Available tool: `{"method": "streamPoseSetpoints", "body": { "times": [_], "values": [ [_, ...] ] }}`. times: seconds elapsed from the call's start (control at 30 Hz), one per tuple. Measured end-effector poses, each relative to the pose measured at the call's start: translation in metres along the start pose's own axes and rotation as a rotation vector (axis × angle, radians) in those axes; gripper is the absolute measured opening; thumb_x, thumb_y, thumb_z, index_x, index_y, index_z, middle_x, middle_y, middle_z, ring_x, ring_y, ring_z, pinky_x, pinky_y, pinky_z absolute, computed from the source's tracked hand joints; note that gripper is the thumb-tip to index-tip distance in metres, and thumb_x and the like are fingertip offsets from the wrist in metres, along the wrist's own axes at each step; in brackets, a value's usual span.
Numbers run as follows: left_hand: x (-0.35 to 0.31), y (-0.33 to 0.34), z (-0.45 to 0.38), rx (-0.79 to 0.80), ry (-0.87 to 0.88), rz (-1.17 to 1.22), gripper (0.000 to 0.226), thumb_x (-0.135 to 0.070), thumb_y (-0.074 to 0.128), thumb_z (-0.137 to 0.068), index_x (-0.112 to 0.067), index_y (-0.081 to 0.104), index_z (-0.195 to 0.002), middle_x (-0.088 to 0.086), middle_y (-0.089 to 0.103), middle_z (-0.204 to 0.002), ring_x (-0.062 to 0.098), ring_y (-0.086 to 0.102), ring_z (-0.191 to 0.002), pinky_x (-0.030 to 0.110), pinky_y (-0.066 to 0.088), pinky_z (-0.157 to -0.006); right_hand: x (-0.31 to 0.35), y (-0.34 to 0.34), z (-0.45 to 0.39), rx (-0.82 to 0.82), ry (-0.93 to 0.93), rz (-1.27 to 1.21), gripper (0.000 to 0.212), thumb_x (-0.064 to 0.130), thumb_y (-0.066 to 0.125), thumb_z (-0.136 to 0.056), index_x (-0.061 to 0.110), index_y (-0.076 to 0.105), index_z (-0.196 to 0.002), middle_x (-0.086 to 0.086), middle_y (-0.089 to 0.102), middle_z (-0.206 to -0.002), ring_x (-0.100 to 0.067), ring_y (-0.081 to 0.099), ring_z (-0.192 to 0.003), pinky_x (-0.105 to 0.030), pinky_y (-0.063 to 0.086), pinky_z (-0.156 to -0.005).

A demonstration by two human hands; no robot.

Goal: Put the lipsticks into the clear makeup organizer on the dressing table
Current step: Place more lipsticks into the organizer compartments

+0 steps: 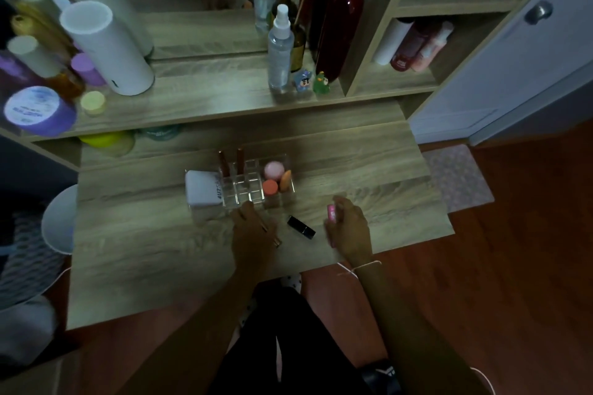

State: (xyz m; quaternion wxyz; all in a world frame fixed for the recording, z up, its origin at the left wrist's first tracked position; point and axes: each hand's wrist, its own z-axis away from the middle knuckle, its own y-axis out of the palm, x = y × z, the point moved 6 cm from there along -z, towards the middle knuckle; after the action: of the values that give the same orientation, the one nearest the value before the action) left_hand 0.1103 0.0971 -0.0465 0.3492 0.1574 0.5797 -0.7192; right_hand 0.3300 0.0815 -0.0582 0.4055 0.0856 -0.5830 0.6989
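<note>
The clear makeup organizer (244, 191) stands mid-table, with two brown lipsticks (240, 157) upright in its back slots and pink and orange sponges (272, 170) at its right end. My left hand (253, 228) rests just in front of it, fingers closed around a thin gold-brown lipstick (271, 234) that lies slanted under the hand. A black lipstick (301, 227) lies on the table between my hands. My right hand (348, 228) is to the right, holding a pink lipstick (331, 212) upright.
A white box (202, 191) sits against the organizer's left side. The raised shelf behind carries a spray bottle (279, 48), white cylinders (106, 48), jars and small figurines (301, 82). The wooden table's (144, 250) front edge is near my knees; a white stool (61, 218) stands left.
</note>
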Motion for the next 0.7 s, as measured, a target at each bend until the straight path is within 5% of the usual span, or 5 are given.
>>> {"method": "streamPoseSetpoints", "body": {
  "times": [0.33,0.47,0.7],
  "values": [
    [0.015,-0.008,-0.006,-0.008,-0.028,0.056,0.046,-0.003,0.062,-0.081,-0.007,0.043,-0.123,0.021,0.045,-0.12,0.038,0.058,-0.093,0.032,0.042,-0.067,0.014,0.005,-0.015,0.058,-0.057,0.007,0.033,0.01,0.065,-0.078,0.011,0.06,-0.11,-0.015,0.067,-0.101,-0.031,0.062,-0.094,-0.037,0.049,-0.081],
    [0.026,-0.018,-0.002,-0.021,-0.055,0.122,0.052,-0.011,0.058,-0.087,-0.014,0.036,-0.134,0.017,0.046,-0.123,0.032,0.057,-0.097,0.035,0.042,-0.069,0.025,-0.001,-0.024,0.056,-0.105,-0.031,0.01,0.013,0.067,-0.081,0.013,0.061,-0.09,-0.006,0.066,-0.08,-0.027,0.064,-0.076,-0.021,0.041,-0.059],
    [0.034,-0.056,-0.003,-0.109,0.013,0.087,0.054,-0.016,0.062,-0.083,-0.024,0.041,-0.132,0.01,0.049,-0.123,0.032,0.061,-0.093,0.03,0.039,-0.069,0.058,-0.022,-0.042,0.058,-0.19,-0.058,0.021,0.017,0.066,-0.086,0.012,0.07,-0.106,-0.008,0.073,-0.092,-0.019,0.066,-0.076,-0.012,0.042,-0.062]
  ]
}}
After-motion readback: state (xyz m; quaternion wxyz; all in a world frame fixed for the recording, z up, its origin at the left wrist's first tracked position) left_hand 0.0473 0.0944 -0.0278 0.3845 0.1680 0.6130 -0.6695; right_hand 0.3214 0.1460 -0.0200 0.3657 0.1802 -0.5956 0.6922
